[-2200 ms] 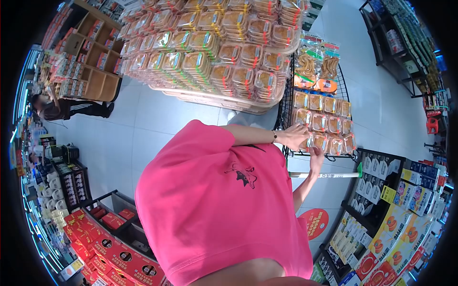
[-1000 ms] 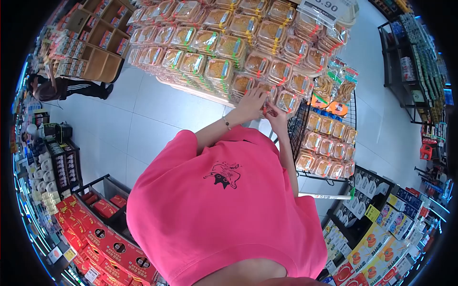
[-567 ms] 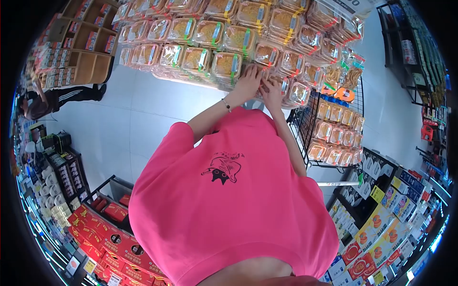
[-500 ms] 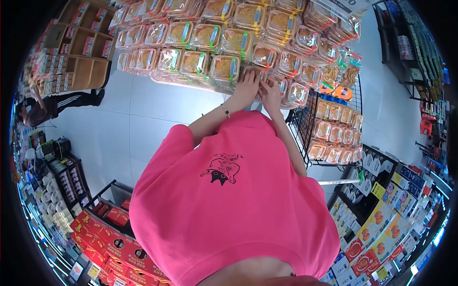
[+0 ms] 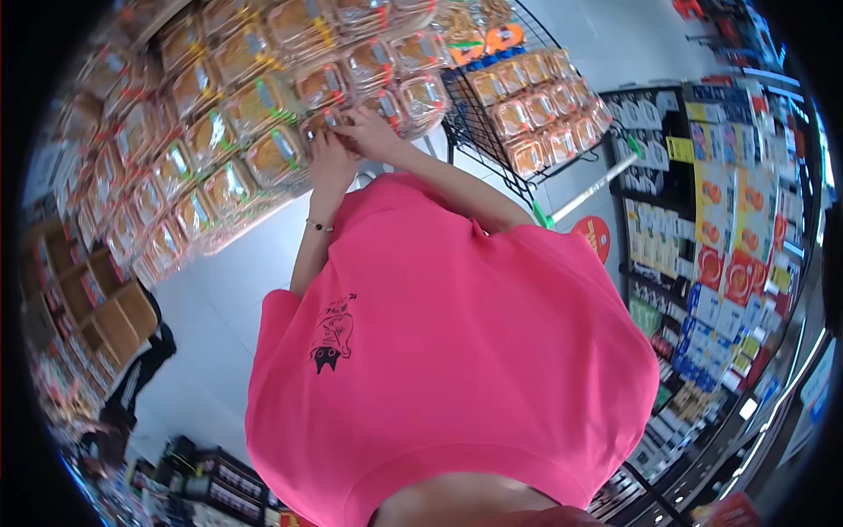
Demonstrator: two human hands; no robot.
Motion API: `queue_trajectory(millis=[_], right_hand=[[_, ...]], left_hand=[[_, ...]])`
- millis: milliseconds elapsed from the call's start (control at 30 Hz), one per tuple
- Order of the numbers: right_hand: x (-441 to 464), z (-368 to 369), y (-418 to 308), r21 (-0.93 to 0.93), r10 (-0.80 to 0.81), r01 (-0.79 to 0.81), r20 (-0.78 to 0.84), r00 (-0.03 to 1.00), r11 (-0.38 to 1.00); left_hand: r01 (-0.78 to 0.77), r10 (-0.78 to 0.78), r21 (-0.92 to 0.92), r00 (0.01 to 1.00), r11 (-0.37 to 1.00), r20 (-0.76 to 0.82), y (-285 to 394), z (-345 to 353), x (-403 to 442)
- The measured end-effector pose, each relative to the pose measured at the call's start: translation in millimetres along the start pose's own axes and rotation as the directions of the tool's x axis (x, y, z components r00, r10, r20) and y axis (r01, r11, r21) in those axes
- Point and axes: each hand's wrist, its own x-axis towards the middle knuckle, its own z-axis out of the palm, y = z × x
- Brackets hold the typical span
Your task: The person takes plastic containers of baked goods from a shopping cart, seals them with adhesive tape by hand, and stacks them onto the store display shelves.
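Note:
Stacks of clear plastic packs of brown baked food cover a large display across the upper left. My left hand, with a beaded bracelet at the wrist, rests its fingers on a pack at the display's near edge. Close beside it on the right, my right hand touches the same spot with its fingers bent. The pack under the fingers is mostly hidden. To the right stands a black wire cart holding rows of similar packs, with bagged snacks at its far end.
A white pole with green ends lies beside the cart. Shelves of boxed goods line the right. At the lower left are a wooden shelf unit and another person in dark clothes. Black racks stand at the bottom.
The view has swung round, so the display, cart and hands appear further left. Since the oldest frame, my hands have moved from the cart's packs to those on the display.

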Motion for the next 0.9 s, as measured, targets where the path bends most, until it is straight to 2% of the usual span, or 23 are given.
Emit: queue_trajectory(millis=[33,167,300,367,400,467,500,567,600,667,700,767,800,833,900], right_hand=[[2.4,-1.7,0.9,0.011,-0.019,0.018,0.04,0.999,1.0],[1.2,-6.1,-8.8,-0.013,-0.008,0.007,-0.049,0.999,1.0],[-2.2,-6.5,-13.2,0.02,0.058,-0.058,0.012,0.998,0.998],[-4.8,-13.6,-21.8,-0.038,0.027,-0.035,-0.189,0.982,0.999],[-6.9,-21.1,-27.3,-0.038,0.035,-0.044,-0.199,0.979,0.998],[-13.2,-36.9,-34.3,0.133,0.187,-0.173,-0.107,0.976,0.976],[-16.9,-39.7,-32.1,0.134,0.189,-0.173,-0.118,0.975,0.976],[-24.7,-42.5,-27.9,0.278,0.228,-0.168,-0.202,0.952,0.946],[-27.5,-49.8,-27.3,0.282,0.228,-0.164,-0.212,0.95,0.945],[-37.0,-66.5,-24.7,0.298,0.364,-0.33,-0.066,0.929,0.896],[-43.5,-71.2,-20.1,0.303,0.365,-0.327,-0.074,0.928,0.895],[-57.0,-80.3,-8.6,0.297,0.377,-0.347,-0.046,0.925,0.889],[-64.4,-85.5,-6.7,0.352,0.395,-0.326,-0.142,0.908,0.877],[-73.5,-87.2,-0.1,0.355,0.396,-0.325,-0.148,0.906,0.876],[-95.9,-89.7,14.9,0.43,0.5,-0.421,-0.082,0.862,0.798]], left_hand=[[-0.003,0.003,0.011,1.0,1.0,0.022,0.1,-4.8,0.7],[-0.043,0.043,0.025,0.999,0.999,0.01,-1.7,-7.3,-1.2],[-0.053,0.052,0.051,0.998,0.997,0.023,-2.6,-4.9,0.2],[-0.049,0.05,0.05,0.999,0.998,-0.012,-2.9,-0.9,-1.4],[-0.059,0.06,0.057,0.998,0.997,-0.008,0.2,-3.1,-2.3],[-0.16,0.155,-0.01,0.97,0.987,-0.187,12.1,-14.8,-5.2],[-0.168,0.165,-0.003,0.968,0.986,-0.188,20.0,-22.9,-6.2],[-0.085,0.075,-0.149,0.994,0.985,-0.075,36.5,-38.2,-9.3],[-0.09,0.08,-0.139,0.994,0.986,-0.078,43.6,-40.1,-10.7],[-0.179,0.132,-0.262,0.973,0.948,-0.188,58.1,-41.1,-13.8],[-0.184,0.138,-0.254,0.972,0.949,-0.189,64.3,-39.4,-13.9],[-0.13,0.107,-0.379,0.991,0.916,-0.08,78.0,-34.5,-12.9],[-0.168,0.138,-0.36,0.985,0.918,-0.107,87.7,-32.8,-13.2],[-0.173,0.144,-0.354,0.984,0.919,-0.106,96.5,-32.5,-13.2],[-0.081,0.121,-0.447,0.991,0.891,0.06,113.9,-31.8,-13.7]])
